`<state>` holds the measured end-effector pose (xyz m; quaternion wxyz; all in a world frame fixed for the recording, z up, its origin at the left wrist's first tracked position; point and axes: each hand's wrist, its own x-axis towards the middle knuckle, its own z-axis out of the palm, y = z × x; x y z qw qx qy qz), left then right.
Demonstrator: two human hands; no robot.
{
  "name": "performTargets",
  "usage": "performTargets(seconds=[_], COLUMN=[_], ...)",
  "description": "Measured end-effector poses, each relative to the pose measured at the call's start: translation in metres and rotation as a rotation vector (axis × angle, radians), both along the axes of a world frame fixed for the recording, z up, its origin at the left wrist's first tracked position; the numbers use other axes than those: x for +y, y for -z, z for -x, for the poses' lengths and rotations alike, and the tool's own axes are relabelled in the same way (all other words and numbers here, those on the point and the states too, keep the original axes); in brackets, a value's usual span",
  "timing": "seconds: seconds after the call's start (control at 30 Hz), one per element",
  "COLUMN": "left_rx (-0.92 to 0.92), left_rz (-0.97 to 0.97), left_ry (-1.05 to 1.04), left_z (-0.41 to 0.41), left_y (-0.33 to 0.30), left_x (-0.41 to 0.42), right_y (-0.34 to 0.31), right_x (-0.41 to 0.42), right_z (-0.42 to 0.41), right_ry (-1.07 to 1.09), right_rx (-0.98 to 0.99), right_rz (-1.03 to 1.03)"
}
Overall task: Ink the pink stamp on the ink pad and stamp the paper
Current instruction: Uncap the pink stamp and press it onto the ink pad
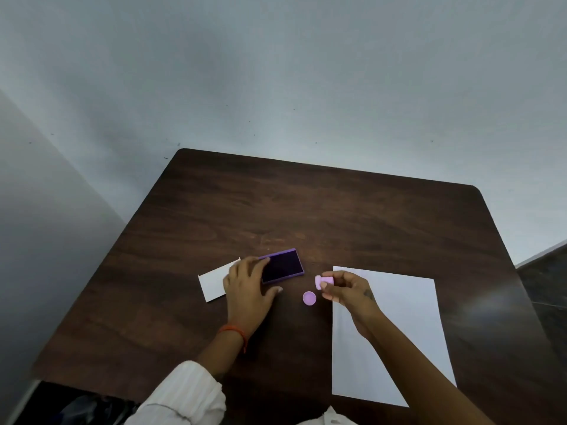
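Note:
My right hand [348, 291] pinches a small pink stamp [324, 281] just left of the white paper sheet [402, 326], a little above the table. Its round pink cap [309, 298] lies on the table below the stamp. The purple ink pad [283, 265], open with its dark ink surface up, sits left of the stamp. My left hand [247, 285] rests flat on the table with fingers spread, its fingertips touching the pad's left end.
A white rectangular lid or card [214, 282] lies left of the ink pad, partly under my left hand. The dark wooden table [306, 204] ends at a pale wall behind. The paper's near corner reaches toward the table's front edge.

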<state>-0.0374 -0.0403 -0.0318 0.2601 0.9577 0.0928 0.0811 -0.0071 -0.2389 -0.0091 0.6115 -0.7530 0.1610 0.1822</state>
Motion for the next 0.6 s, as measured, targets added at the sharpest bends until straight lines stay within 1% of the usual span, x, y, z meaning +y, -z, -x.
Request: performTargets(seconds=[0.07,0.17,0.23,0.3,0.4,0.47,0.6], left_rx=[0.079,0.177,0.209,0.229,0.241,0.228,0.228], left_rz=[-0.045,-0.143,-0.166,-0.190,-0.229,-0.237,-0.257], left_ry=[-0.020,0.014,0.042,0.067,0.111,0.139,0.155], left_z=[-0.006,-0.014,-0.019,-0.023,-0.028,-0.028,-0.028], left_y=[0.001,0.002,0.002,0.001,0.002,0.004,0.010], left_x=[0.013,0.027,0.032,0.036,0.038,0.040,0.042], right_y=[-0.002,-0.005,-0.006,-0.008,-0.011,-0.010,-0.004], right_x=[0.011,0.033,0.049,0.065,0.082,0.088,0.097], right_z=[-0.004,-0.013,-0.020,-0.026,-0.031,-0.035,-0.044], right_ry=[-0.067,-0.170,-0.235,-0.325,-0.510,-0.654,-0.921], right_rx=[-0.045,-0.171,-0.266,-0.334,-0.439,-0.502,-0.480], right_rz=[0.079,0.145,0.263,0.366,0.412,0.505,0.681])
